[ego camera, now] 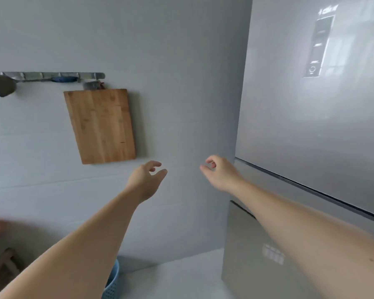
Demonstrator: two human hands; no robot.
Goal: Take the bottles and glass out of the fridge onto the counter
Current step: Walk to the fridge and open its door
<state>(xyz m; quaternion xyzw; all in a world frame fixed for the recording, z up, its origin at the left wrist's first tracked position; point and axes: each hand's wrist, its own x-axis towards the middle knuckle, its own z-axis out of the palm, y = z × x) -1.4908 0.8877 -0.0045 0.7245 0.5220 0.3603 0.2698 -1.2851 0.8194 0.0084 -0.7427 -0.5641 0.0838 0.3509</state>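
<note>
Left hand (pixel 146 180), right hand (pixel 219 173), grips loose, empty (fingers half-curled), closed fridge (pixel 300 126) at right, cutting board (pixel 100 126) beyond

This is a home kitchen. A tall silver-grey fridge (pixel 300 117) fills the right side, its front split by a dark seam into 2 doors, with a dark vertical control panel (pixel 320 44) set in the upper one. On the pale grey tiled wall (pixel 181 83) beside it, a steel hook rail (pixel 35 74) carries cooking tools: a dark rounded utensil head (pixel 0 85) at the left end, a blue-handled utensil (pixel 63 79) lying along the rail, and a rectangular light-brown wooden cutting board (pixel 100 126) hanging from the right end. Low against the wall stands a light blue perforated plastic basket (pixel 112 283). At the lower left edge a wooden frame (pixel 2 264) shows, too blurred to identify.
</note>
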